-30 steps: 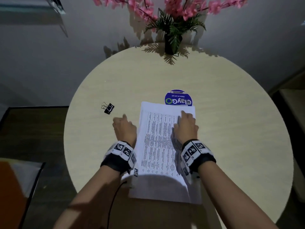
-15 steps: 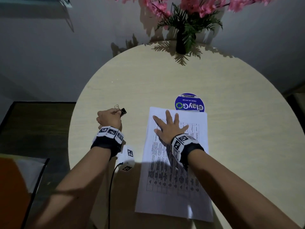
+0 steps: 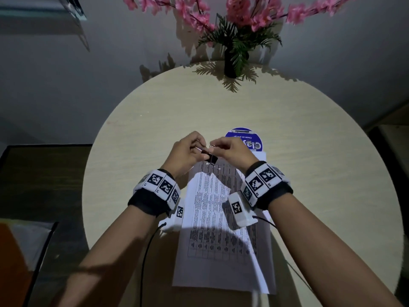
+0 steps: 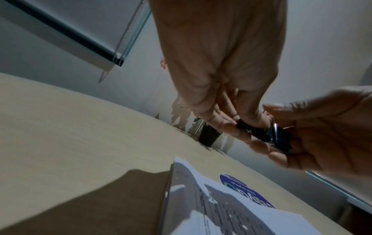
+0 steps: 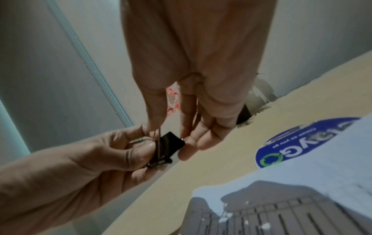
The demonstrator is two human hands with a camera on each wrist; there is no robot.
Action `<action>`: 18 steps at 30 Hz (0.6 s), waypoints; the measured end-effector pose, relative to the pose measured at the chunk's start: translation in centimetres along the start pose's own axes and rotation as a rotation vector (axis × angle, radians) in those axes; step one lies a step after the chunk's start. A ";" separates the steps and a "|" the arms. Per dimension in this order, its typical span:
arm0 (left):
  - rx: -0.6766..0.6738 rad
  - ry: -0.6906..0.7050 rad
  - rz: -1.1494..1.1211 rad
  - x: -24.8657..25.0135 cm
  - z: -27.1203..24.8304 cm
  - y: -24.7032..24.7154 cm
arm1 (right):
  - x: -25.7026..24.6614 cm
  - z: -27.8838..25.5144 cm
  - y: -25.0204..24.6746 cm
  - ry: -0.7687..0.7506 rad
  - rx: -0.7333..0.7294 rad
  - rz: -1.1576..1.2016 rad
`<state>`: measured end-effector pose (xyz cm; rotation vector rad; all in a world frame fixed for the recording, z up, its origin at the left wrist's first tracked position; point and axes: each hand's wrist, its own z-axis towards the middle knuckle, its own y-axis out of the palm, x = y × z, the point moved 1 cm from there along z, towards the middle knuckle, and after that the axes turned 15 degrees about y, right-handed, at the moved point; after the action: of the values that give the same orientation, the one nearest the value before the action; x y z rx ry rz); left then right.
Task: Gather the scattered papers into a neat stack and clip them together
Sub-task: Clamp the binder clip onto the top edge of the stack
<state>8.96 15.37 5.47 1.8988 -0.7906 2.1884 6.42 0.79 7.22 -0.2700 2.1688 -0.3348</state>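
Observation:
A black binder clip (image 3: 210,159) with silver wire handles hangs in the air just above the far edge of the stack of printed papers (image 3: 221,220). My left hand (image 3: 200,150) grips the clip from the left, thumb and fingers curled round its body and one handle. From the right, my right hand (image 3: 218,147) pinches the other wire handle. The left wrist view shows the clip (image 4: 263,137) between both hands, over the papers (image 4: 221,211). The right wrist view has the clip (image 5: 170,147) near its centre, with the papers (image 5: 302,187) lying flat below.
The papers lie on a round beige table (image 3: 321,173). A blue round ClayGo sticker (image 3: 244,138) sits just beyond the stack, partly under it. A dark vase of pink flowers (image 3: 231,62) stands at the table's far edge. A dark side table (image 3: 44,173) is at the left.
My left hand carried the clip from the table left of the papers to above their far edge. My right hand lifted off the stack and took hold of a clip handle.

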 end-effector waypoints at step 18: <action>-0.049 -0.592 0.544 -3.2 -0.7 4.6 | 8.0 2.8 -0.3 0.298 0.184 0.185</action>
<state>7.00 12.50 1.02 2.5784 -1.5999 1.7902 4.12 -2.37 -0.36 0.0900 2.4126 -0.4906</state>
